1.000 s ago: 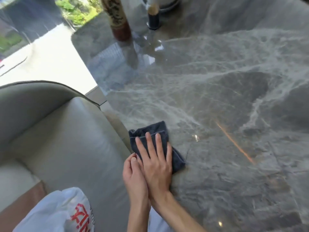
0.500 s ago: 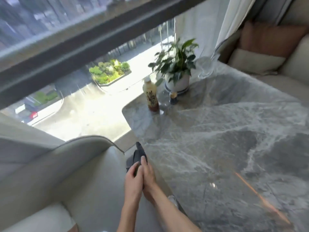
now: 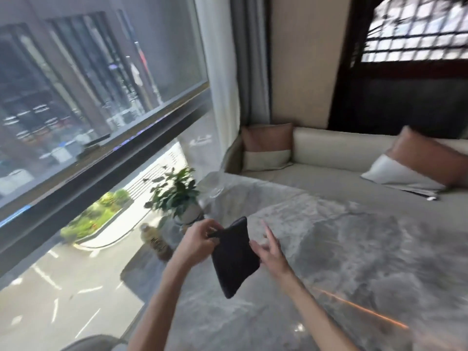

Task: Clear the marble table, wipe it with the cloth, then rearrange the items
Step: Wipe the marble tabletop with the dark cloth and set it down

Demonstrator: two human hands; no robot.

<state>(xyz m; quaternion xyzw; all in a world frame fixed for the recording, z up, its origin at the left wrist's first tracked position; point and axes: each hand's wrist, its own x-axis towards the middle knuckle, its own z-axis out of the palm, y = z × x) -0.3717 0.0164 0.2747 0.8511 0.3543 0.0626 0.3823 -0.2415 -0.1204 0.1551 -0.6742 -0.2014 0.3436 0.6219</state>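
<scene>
A folded dark grey cloth [image 3: 234,259] hangs in the air above the grey marble table [image 3: 354,262]. My left hand [image 3: 198,236] pinches its upper left corner. My right hand [image 3: 269,252] is at the cloth's right edge with fingers spread; whether it grips the cloth is unclear. At the table's far left corner stand a bottle with a yellow label [image 3: 154,243] and a potted green plant [image 3: 182,198] in a white pot. A clear glass item [image 3: 214,188] stands behind the plant, blurred.
A cream sofa [image 3: 342,153] with brown and white cushions [image 3: 268,145] runs along the far side of the table. A large window [image 3: 88,110] and a curtain [image 3: 222,84] are on the left. A chair back edge [image 3: 93,342] shows at the bottom left.
The cloth has left the table's near edge and is now lifted in the air between both hands. My head has tilted up, so the sofa and window came into view.
</scene>
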